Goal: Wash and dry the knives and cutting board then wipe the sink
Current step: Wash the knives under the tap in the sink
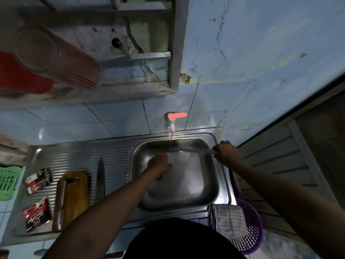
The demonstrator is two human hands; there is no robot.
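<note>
Right hand (pixel 226 153) grips a knife (pixel 190 148) by the handle at the sink's (pixel 222 176) right rim, blade lying across the basin under the tap (pixel 172 124). Thin stream of water running onto the blade. Left hand (pixel 160 164) is over the basin at the blade's tip end; contact unclear, blurred. On the ribbed drainboard to the left: a second knife (pixel 100 177) lying flat, a wooden cutting board (pixel 73 199) beside it with a third knife (pixel 62 204) on top. Two red-black packets (pixel 38 180) left of the board. Checked cloth (pixel 228 220) hangs over the sink's front right corner, purple basket (pixel 250 230) beneath it. Green basket (pixel 9 181) at far left.
</note>
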